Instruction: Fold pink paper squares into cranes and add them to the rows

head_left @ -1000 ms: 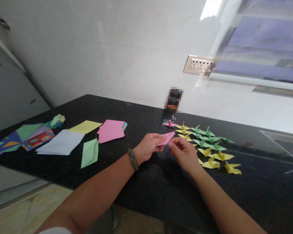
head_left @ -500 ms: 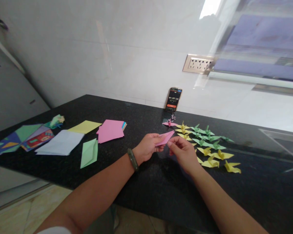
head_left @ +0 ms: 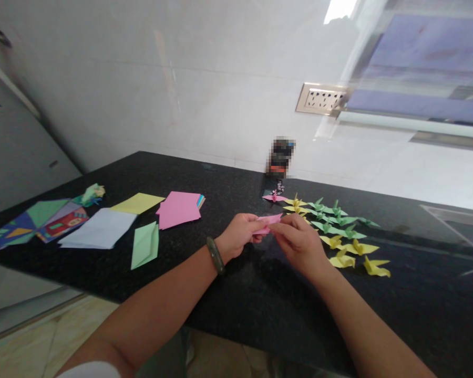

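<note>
Pinching pink folded paper (head_left: 270, 218) in both hands: left hand (head_left: 239, 234) narrow on its left part, right hand (head_left: 301, 242) fingertips closed at its right part. Paper sits right of left fingers, long axis left-right, far tip angled slightly away. Both hands equally near. Yellow paper birds (head_left: 358, 247) right of right hand.

far counter (head_left: 232, 186) free, cranes (head_left: 349, 233) block right

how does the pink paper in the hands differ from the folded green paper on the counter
The pink paper is pink; the green paper is pale green. The pink paper is held up between the left hand and right hand, while the green paper lies untouched on the counter. The pink paper looks narrower than the green paper. Both are folded.
</note>
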A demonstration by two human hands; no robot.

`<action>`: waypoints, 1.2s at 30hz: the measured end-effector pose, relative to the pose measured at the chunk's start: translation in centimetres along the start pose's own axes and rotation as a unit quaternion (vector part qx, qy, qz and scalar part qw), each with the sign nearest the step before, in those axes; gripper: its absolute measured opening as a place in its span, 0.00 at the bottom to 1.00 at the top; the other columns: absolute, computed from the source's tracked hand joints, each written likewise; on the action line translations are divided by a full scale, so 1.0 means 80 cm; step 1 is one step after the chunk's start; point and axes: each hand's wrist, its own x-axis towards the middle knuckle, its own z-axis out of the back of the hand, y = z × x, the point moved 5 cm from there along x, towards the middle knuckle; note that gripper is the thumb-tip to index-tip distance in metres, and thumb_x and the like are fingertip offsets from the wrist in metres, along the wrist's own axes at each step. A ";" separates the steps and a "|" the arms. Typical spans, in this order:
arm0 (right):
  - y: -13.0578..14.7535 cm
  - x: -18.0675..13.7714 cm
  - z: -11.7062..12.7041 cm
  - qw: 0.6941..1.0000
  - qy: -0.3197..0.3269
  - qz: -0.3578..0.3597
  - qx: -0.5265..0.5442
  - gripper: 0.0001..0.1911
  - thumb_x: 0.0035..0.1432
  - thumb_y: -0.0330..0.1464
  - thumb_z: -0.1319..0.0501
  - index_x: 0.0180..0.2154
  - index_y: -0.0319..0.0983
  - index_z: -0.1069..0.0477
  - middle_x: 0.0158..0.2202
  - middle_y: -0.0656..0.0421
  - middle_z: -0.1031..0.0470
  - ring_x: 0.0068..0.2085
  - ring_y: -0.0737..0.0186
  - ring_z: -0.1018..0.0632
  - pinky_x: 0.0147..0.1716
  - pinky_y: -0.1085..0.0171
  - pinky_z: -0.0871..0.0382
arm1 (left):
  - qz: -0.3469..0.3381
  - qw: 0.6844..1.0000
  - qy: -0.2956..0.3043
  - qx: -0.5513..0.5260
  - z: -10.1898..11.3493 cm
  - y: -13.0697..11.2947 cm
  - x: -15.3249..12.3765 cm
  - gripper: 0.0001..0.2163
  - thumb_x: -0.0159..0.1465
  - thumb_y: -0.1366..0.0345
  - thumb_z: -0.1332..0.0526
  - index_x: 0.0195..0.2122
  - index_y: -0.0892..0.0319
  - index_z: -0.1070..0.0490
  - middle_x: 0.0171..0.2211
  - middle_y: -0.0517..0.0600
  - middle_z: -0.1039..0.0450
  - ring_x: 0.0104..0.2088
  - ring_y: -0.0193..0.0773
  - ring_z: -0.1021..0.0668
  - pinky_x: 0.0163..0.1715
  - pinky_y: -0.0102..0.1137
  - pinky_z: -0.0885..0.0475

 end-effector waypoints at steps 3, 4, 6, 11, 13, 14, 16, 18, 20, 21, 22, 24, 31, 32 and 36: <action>0.000 0.001 -0.003 0.998 0.036 0.033 -0.029 0.12 0.58 0.29 0.48 0.37 0.41 0.26 0.32 0.54 0.31 0.34 0.62 0.30 0.32 0.66 0.36 | 0.000 0.999 -0.007 0.032 0.001 -0.002 0.000 0.13 0.48 0.59 0.35 0.21 0.65 0.33 0.18 0.46 0.35 0.17 0.25 0.34 0.19 0.24 0.41; 0.000 0.001 -0.003 0.998 0.040 0.040 -0.036 0.12 0.59 0.29 0.48 0.37 0.40 0.26 0.32 0.54 0.30 0.34 0.63 0.30 0.32 0.66 0.36 | -0.002 0.999 -0.007 0.045 0.001 -0.002 0.000 0.14 0.48 0.58 0.35 0.21 0.65 0.33 0.19 0.46 0.34 0.17 0.25 0.34 0.19 0.24 0.41; 0.001 0.001 -0.004 0.997 0.039 0.052 -0.046 0.12 0.59 0.29 0.48 0.37 0.39 0.26 0.31 0.54 0.30 0.34 0.63 0.30 0.32 0.66 0.36 | -0.012 0.997 -0.005 0.070 0.002 -0.004 0.000 0.15 0.47 0.56 0.35 0.21 0.65 0.33 0.19 0.46 0.34 0.18 0.25 0.35 0.20 0.24 0.41; 0.005 0.003 -0.002 0.995 0.048 0.065 -0.059 0.13 0.59 0.28 0.49 0.35 0.38 0.26 0.30 0.54 0.30 0.33 0.63 0.30 0.30 0.67 0.36 | -0.044 0.994 0.000 0.099 0.001 -0.007 -0.001 0.16 0.47 0.54 0.35 0.19 0.65 0.33 0.18 0.45 0.35 0.19 0.27 0.35 0.20 0.24 0.41; 0.004 0.003 -0.002 0.995 0.059 0.059 -0.061 0.13 0.59 0.28 0.49 0.34 0.38 0.26 0.30 0.54 0.30 0.32 0.63 0.30 0.30 0.67 0.37 | -0.056 0.993 -0.002 0.107 0.000 -0.008 -0.001 0.17 0.47 0.53 0.36 0.19 0.64 0.33 0.17 0.45 0.36 0.19 0.27 0.35 0.20 0.25 0.41; 0.003 0.003 -0.002 0.995 0.063 0.054 -0.059 0.13 0.59 0.28 0.49 0.34 0.38 0.26 0.30 0.54 0.30 0.33 0.63 0.30 0.30 0.67 0.37 | -0.059 0.992 -0.003 0.113 0.000 -0.008 -0.001 0.17 0.47 0.53 0.36 0.18 0.64 0.34 0.17 0.45 0.36 0.19 0.27 0.35 0.20 0.25 0.41; 0.001 0.003 -0.004 0.996 0.068 0.039 -0.048 0.12 0.59 0.27 0.49 0.35 0.38 0.27 0.31 0.54 0.30 0.34 0.62 0.30 0.31 0.66 0.37 | -0.058 0.991 -0.005 0.121 0.000 -0.007 -0.001 0.16 0.49 0.54 0.37 0.18 0.64 0.33 0.17 0.45 0.36 0.19 0.28 0.35 0.20 0.25 0.41; -0.002 0.003 -0.006 0.997 0.070 0.017 -0.029 0.12 0.58 0.27 0.49 0.35 0.37 0.27 0.32 0.54 0.30 0.34 0.62 0.30 0.32 0.66 0.37 | -0.051 0.991 -0.003 0.127 0.000 -0.005 0.000 0.15 0.50 0.55 0.39 0.19 0.64 0.33 0.18 0.46 0.35 0.20 0.29 0.34 0.21 0.25 0.40; -0.005 0.004 -0.007 0.997 0.073 -0.008 -0.007 0.11 0.58 0.27 0.49 0.35 0.37 0.28 0.32 0.54 0.31 0.34 0.63 0.30 0.32 0.66 0.37 | -0.044 0.991 0.008 0.126 0.000 -0.004 0.001 0.13 0.52 0.58 0.40 0.20 0.64 0.32 0.19 0.47 0.33 0.20 0.29 0.33 0.22 0.25 0.38; -0.006 0.004 -0.008 0.997 0.075 -0.020 0.001 0.10 0.58 0.27 0.49 0.34 0.36 0.28 0.32 0.54 0.32 0.34 0.63 0.30 0.32 0.66 0.37 | -0.041 0.991 0.015 0.124 -0.001 -0.004 0.001 0.12 0.52 0.59 0.40 0.21 0.64 0.31 0.19 0.47 0.33 0.21 0.29 0.32 0.23 0.26 0.37; -0.007 0.003 -0.009 0.996 0.078 -0.032 0.007 0.10 0.58 0.27 0.48 0.33 0.36 0.29 0.32 0.55 0.32 0.33 0.63 0.30 0.32 0.66 0.37 | -0.038 0.991 0.022 0.123 -0.002 -0.004 0.001 0.11 0.52 0.60 0.40 0.21 0.65 0.31 0.20 0.47 0.32 0.21 0.29 0.32 0.23 0.26 0.37; -0.009 0.002 -0.010 0.995 0.083 -0.055 0.018 0.09 0.58 0.28 0.47 0.31 0.36 0.29 0.31 0.56 0.33 0.32 0.64 0.31 0.31 0.66 0.37 | -0.034 0.991 0.032 0.125 -0.003 -0.004 0.000 0.10 0.52 0.62 0.40 0.22 0.65 0.31 0.20 0.47 0.32 0.21 0.29 0.31 0.24 0.26 0.36; -0.016 0.000 -0.012 0.988 0.084 -0.112 0.069 0.06 0.54 0.27 0.43 0.28 0.37 0.29 0.27 0.59 0.34 0.29 0.66 0.31 0.30 0.67 0.39 | -0.059 0.980 0.034 0.189 -0.006 -0.009 -0.001 0.10 0.53 0.65 0.43 0.18 0.64 0.33 0.16 0.45 0.36 0.19 0.28 0.35 0.21 0.25 0.38; -0.016 0.000 -0.012 0.987 0.085 -0.115 0.075 0.05 0.54 0.27 0.43 0.28 0.37 0.29 0.27 0.59 0.34 0.29 0.66 0.31 0.29 0.67 0.39 | -0.061 0.977 0.039 0.201 -0.006 -0.008 0.000 0.10 0.53 0.65 0.43 0.18 0.64 0.33 0.17 0.45 0.36 0.19 0.28 0.35 0.21 0.25 0.38; -0.015 0.002 -0.011 0.985 0.101 -0.110 0.089 0.06 0.53 0.26 0.42 0.27 0.37 0.28 0.26 0.60 0.33 0.28 0.67 0.31 0.28 0.68 0.39 | -0.086 0.961 0.037 0.261 -0.003 -0.003 0.002 0.12 0.54 0.62 0.44 0.18 0.63 0.34 0.16 0.44 0.38 0.19 0.29 0.36 0.20 0.25 0.40</action>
